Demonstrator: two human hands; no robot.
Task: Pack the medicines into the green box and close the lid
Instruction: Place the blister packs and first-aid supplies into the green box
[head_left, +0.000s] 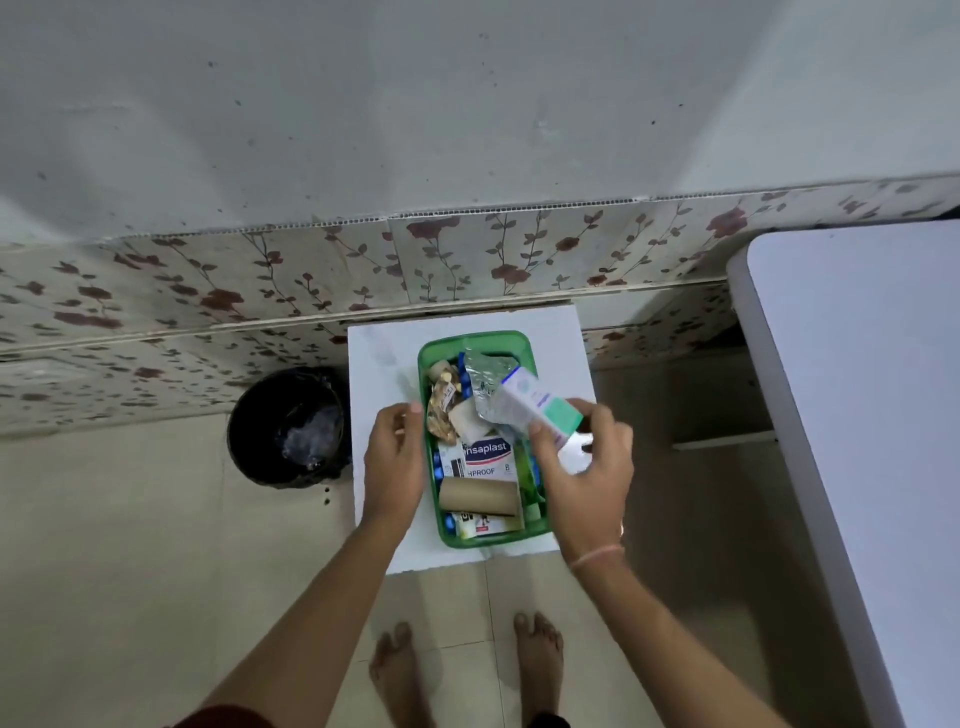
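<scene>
The green box (475, 340) stands open on a small white table (374, 353), full of medicines: a blister strip of tablets (442, 402), a silver foil strip (480, 376), a Hansaplast packet (485, 457), a brown bandage roll (478, 496). My right hand (582, 467) is shut on a white-and-green medicine carton (535, 402), held tilted just above the box's right side. My left hand (395, 457) rests against the box's left wall, fingers loosely curled and holding nothing. No lid shows.
A black waste bin (288, 426) stands on the floor left of the table. A larger white table (852, 415) fills the right side. A flowered wall panel (311, 270) runs behind. My bare feet (467, 670) are on the tiled floor.
</scene>
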